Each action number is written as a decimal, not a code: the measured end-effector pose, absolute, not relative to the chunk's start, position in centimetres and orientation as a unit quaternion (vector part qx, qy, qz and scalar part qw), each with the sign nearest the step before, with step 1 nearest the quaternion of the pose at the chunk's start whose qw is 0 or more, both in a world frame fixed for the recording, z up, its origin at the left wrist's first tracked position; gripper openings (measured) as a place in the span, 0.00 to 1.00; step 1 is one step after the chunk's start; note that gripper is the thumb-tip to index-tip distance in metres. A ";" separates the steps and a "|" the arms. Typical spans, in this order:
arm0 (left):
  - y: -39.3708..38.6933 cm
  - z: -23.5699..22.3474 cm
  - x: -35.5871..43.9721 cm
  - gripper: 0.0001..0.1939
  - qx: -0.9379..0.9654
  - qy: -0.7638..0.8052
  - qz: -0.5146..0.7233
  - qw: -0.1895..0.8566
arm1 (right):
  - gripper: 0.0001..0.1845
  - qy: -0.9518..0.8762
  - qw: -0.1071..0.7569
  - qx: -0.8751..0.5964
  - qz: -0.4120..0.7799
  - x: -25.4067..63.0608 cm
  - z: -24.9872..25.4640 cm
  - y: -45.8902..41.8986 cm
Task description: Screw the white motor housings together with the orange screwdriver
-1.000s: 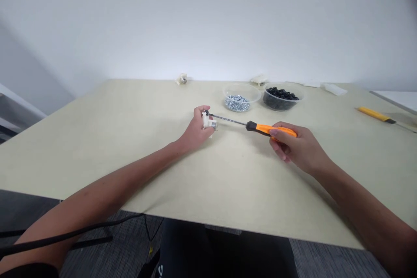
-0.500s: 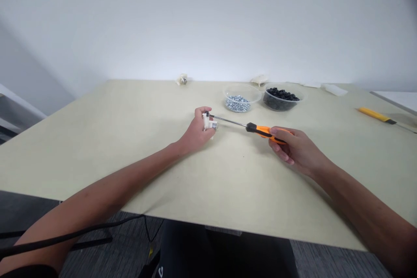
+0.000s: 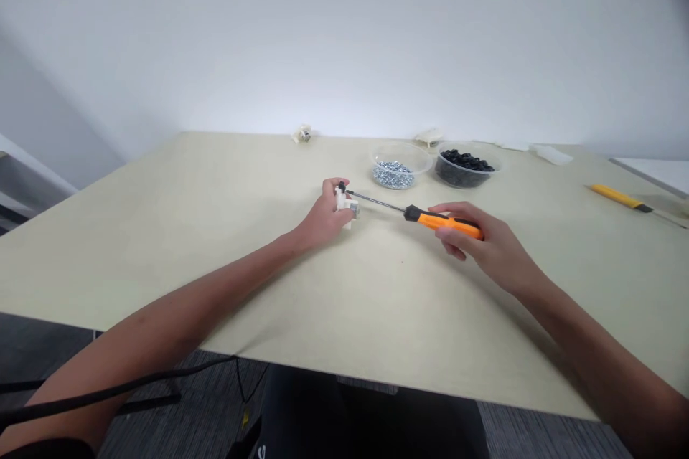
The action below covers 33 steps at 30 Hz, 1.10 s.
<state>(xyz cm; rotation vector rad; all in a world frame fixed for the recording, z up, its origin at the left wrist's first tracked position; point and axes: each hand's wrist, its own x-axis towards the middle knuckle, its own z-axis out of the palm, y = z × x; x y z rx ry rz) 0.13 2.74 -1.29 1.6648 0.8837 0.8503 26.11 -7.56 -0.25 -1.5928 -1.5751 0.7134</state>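
My left hand (image 3: 321, 214) is closed around a small white plastic part (image 3: 347, 205) with a grey metal piece on it, just over the table. A small black piece (image 3: 342, 187) sits at the top of that part. My right hand (image 3: 487, 240) holds an orange and black screwdriver (image 3: 449, 223) by its handle, fingers along both sides of the grip. The shaft points left, and its tip meets the black piece or lies right beside it; the exact contact is too small to make out.
Behind the hands stand a clear bowl of silvery screws (image 3: 393, 174) and a clear bowl of small black pieces (image 3: 463, 168). White parts (image 3: 303, 133) lie along the wall. A yellow-handled tool (image 3: 619, 196) lies at the right. A black cable (image 3: 161, 375) crosses my left forearm.
The fingers of my right hand have shifted around the screwdriver handle, which looks turned. My left hand and the white part stay nearly in place.
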 end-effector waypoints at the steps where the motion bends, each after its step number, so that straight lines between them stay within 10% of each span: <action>1: 2.7 -1.3 0.1 0.29 0.696 0.365 0.350 0.510 | 0.25 -0.617 0.361 -0.636 0.289 25.9 -0.1 -7.6; 33: 3.5 -0.9 -0.6 0.25 0.661 0.370 0.332 0.562 | 0.21 -0.665 0.276 -0.676 0.157 26.5 0.0 -7.1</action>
